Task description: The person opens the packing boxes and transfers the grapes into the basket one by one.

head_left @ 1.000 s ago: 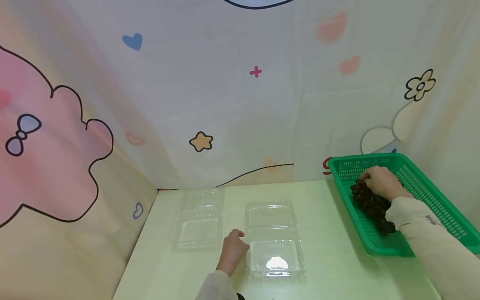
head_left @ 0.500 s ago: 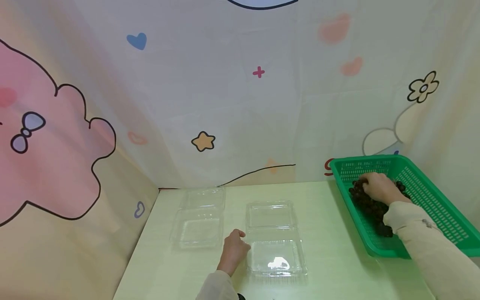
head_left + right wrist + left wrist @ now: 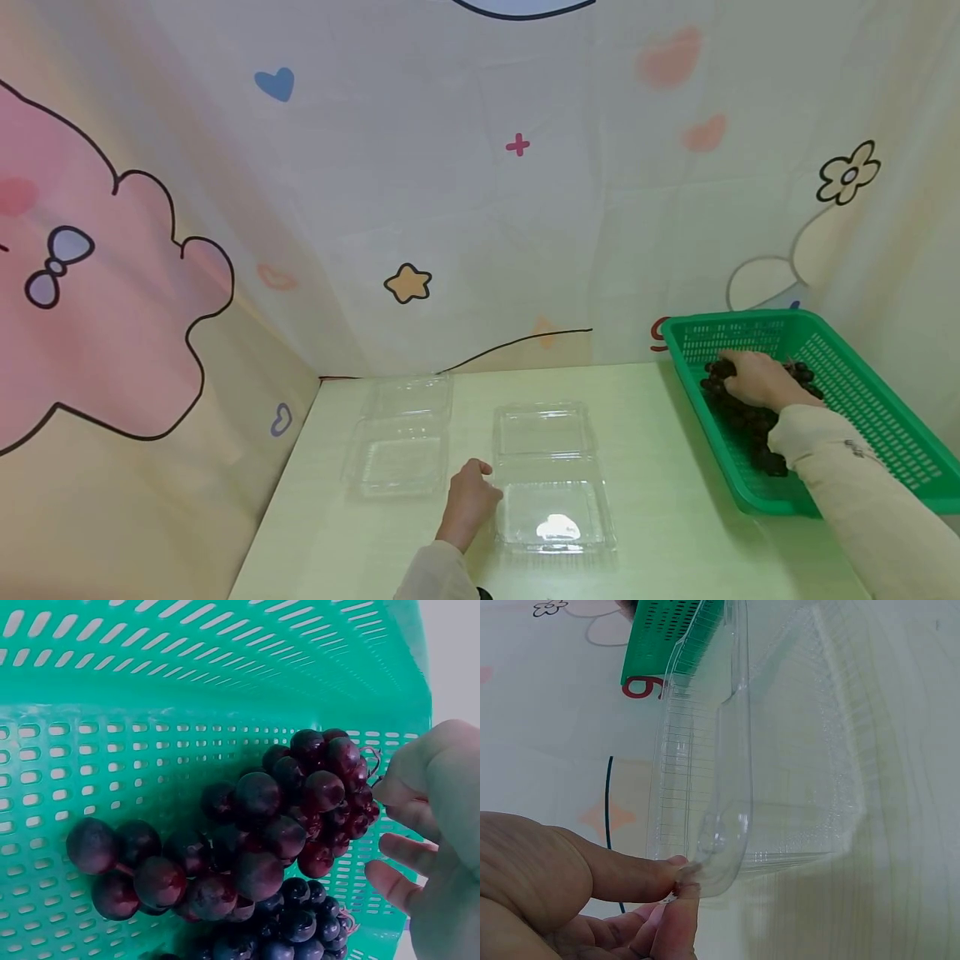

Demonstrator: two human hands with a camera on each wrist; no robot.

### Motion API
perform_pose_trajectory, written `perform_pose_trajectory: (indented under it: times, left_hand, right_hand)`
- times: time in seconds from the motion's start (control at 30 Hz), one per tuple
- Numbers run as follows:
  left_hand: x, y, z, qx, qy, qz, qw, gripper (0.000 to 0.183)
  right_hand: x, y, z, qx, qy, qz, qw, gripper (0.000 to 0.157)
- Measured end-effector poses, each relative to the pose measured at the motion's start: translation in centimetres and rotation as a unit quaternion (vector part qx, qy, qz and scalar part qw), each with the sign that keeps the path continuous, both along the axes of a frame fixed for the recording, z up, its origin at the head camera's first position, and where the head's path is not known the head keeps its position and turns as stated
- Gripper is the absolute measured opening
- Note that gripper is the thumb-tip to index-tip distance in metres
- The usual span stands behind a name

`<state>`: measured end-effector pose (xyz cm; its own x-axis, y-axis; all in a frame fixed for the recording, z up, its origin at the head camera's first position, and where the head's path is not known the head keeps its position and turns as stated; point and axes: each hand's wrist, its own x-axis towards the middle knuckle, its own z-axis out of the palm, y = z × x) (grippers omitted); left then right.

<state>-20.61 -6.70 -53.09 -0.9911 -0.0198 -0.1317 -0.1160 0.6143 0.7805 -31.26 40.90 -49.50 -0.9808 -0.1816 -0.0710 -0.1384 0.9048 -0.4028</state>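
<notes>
My left hand (image 3: 468, 504) pinches the corner edge of a clear plastic clamshell box (image 3: 551, 512) between thumb and fingers, as the left wrist view shows closely. The box lies with its lid folded back. Inside the green basket (image 3: 708, 433), my right hand (image 3: 761, 379) is at the stem end of a dark red bunch of grapes (image 3: 255, 825). Thumb and forefinger pinch at the stem, while the other fingers stay loose beside the grapes. A second, bluish-black bunch of grapes (image 3: 296, 930) lies below it in the right wrist view.
Another clear clamshell box (image 3: 401, 462) lies unfolded on the pale table (image 3: 315, 533) to the left. A printed cloth (image 3: 480, 208) hangs along the back and sides. The basket's raised walls surround the right hand.
In the basket, my right hand has shifted slightly, and more grapes show to its right. The left hand stays at the box. The head view has shifted a little.
</notes>
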Motion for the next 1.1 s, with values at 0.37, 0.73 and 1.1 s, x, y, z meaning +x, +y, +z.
perform_pose_trajectory:
  times: [0.37,0.73,1.1]
  left_hand:
    - [-0.07,0.05,-0.14,-0.002,-0.001,0.003,1.0000,0.028]
    - [-0.17,-0.06,-0.19,-0.002,0.004,-0.005,1.0000,0.028]
    - [-0.09,-0.04,-0.28,-0.004,0.012,-0.006,0.9999,0.028]
  right_hand:
    - [0.19,0.05,-0.04,-0.014,-0.015,-0.006,1.000,0.064]
    - [0.40,-0.19,0.28,-0.006,-0.029,-0.017,0.999,0.064]
    - [0.97,-0.03,0.50,0.017,-0.017,-0.012,1.000,0.063]
